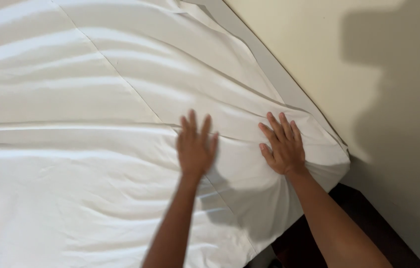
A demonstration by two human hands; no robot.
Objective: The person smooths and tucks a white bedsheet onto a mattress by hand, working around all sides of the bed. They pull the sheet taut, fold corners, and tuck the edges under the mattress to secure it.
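White cotton-like cloth fills most of the head view: a bed sheet [95, 99] spread over a mattress, smooth in broad bands but crossed by long soft creases and one thin seam or fold line running diagonally from the top left toward the hands. The left hand [196, 146] lies palm down on the sheet near the middle of the view, fingers straight and slightly fanned, gripping nothing; it looks a little blurred. The right hand [282, 144] is also flat on the cloth, close to the mattress corner [336, 159], fingers spread and pressing, with small gathers radiating beneath the heel of the palm. Neither hand has cloth pinched between its fingers. Along the upper right, the sheet's edge runs beside a pale grey strip [269, 59], which meets a cream wall [329, 49] carrying a dark shadow. Below the corner the sheet hangs over the side, and a dark floor [369, 218] shows between bed and wall.
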